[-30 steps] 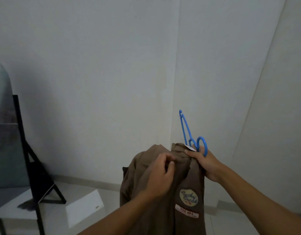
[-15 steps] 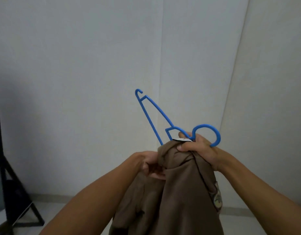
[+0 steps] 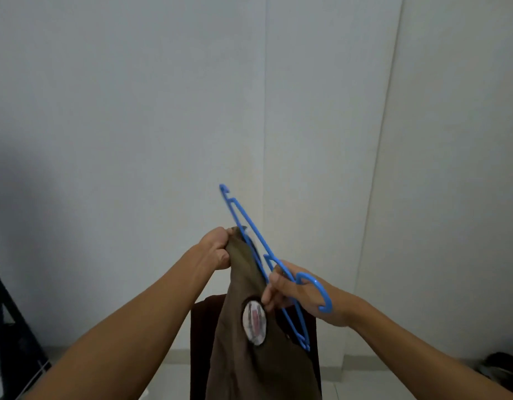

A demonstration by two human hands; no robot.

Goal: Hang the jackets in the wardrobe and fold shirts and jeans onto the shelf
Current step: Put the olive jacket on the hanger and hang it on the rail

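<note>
Up in front of a pale wall, the brown jacket (image 3: 249, 350) hangs as soft, limp cloth bearing an oval patch (image 3: 254, 323). Its top edge is bunched in the left hand (image 3: 216, 249); the right hand (image 3: 295, 295) grips the thin blue plastic hanger (image 3: 259, 243), tilted, against the cloth.

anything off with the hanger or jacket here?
Yes. The blue hanger is tilted steeply, one end sticking up bare, not seated in the brown jacket. The left hand grips the jacket's top; the right hand holds the hanger near its hook. No visible damage.
</note>
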